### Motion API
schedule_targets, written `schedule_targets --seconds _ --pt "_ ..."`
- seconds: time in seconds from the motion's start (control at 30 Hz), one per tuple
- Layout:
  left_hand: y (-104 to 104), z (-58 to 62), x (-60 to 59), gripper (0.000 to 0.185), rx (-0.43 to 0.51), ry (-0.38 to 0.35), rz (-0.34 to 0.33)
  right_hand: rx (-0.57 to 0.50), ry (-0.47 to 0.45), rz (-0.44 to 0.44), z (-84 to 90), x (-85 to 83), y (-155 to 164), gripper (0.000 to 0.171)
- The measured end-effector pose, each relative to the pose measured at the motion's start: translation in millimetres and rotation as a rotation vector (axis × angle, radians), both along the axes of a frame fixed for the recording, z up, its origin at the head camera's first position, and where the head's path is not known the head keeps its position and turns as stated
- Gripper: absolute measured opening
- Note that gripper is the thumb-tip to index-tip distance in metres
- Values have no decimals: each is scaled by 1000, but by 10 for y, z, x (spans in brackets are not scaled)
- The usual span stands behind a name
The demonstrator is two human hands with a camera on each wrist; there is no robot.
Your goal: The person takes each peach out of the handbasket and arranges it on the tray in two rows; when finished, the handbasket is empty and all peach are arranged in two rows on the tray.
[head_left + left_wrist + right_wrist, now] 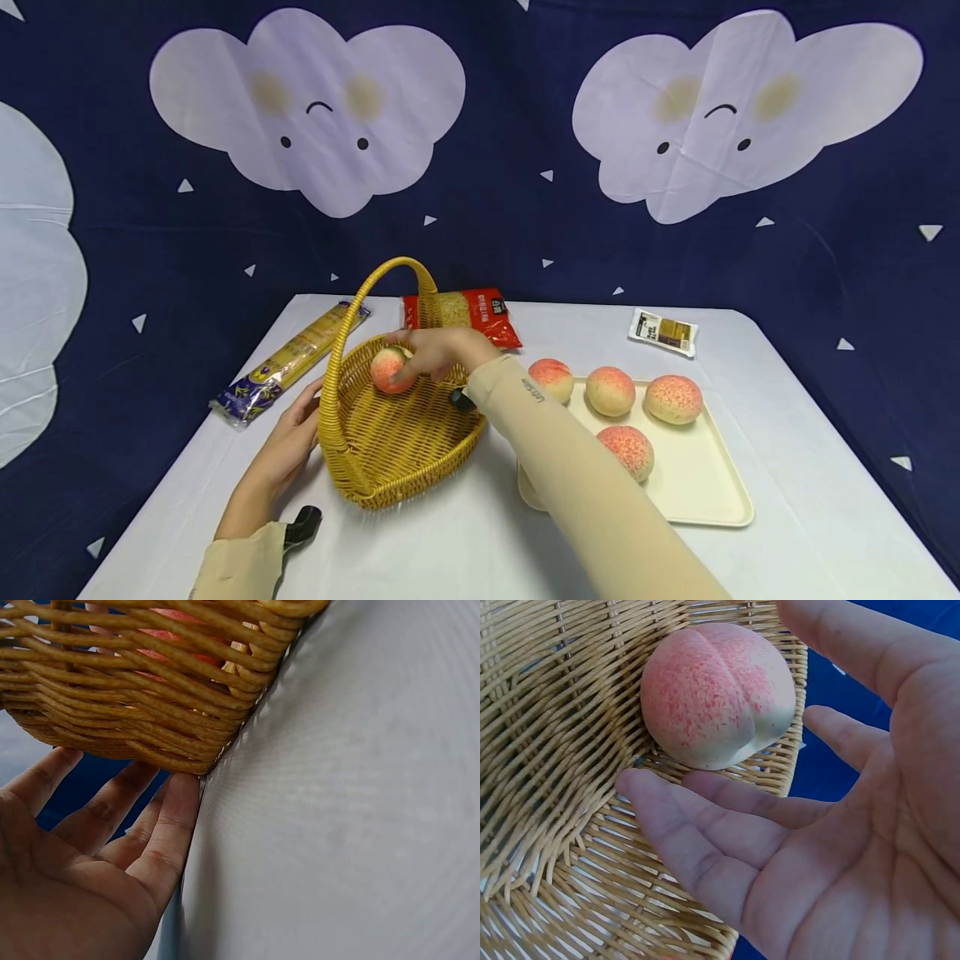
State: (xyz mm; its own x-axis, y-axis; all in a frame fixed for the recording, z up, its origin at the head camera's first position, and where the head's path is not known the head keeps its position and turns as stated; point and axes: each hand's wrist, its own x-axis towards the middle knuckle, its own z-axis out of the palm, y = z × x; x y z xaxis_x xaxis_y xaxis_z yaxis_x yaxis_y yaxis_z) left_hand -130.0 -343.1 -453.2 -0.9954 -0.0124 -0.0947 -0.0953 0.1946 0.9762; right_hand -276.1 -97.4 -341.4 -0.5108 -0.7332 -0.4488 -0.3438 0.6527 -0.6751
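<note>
The right hand (438, 350) reaches over the far rim of the wicker basket (397, 442), and a peach (390, 369) lies in the basket at the far side, against the inner wall. In the right wrist view the peach (716, 694) rests on the weave just beyond the fingertips (641, 791); the fingers are spread and nearly straight, the palm cupped toward the fruit, and they do not close round it. Whether a fingertip brushes the peach cannot be told. The peach is roundish, with no clear long axis; its cleft runs across the top and faces the palm, the pink speckled side turned up.

The left hand (288, 442) lies at the near left of the basket, outside it. In the left wrist view its fingers (176, 817) are straight and relaxed, tips touching the lower edge of the basket wall (150, 712), with the white tablecloth (360, 825) beside them. The peach is well apart from this hand, across the basket.

To the right of the basket a cream tray (712, 492) holds four more peaches (609, 390). At the far side of the table lie a long spaghetti packet (292, 358), a red packet (468, 312) and a small packet (663, 331).
</note>
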Motion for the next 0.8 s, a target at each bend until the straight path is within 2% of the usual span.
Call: schedule_targets --seconds 0.33,0.8 --pt "11 21 8 65 6 0 -5 -21 -77 -33 -53 13 -25 82" --pt "16 25 15 65 6 5 -4 -53 -38 -52 -101 55 -50 51"
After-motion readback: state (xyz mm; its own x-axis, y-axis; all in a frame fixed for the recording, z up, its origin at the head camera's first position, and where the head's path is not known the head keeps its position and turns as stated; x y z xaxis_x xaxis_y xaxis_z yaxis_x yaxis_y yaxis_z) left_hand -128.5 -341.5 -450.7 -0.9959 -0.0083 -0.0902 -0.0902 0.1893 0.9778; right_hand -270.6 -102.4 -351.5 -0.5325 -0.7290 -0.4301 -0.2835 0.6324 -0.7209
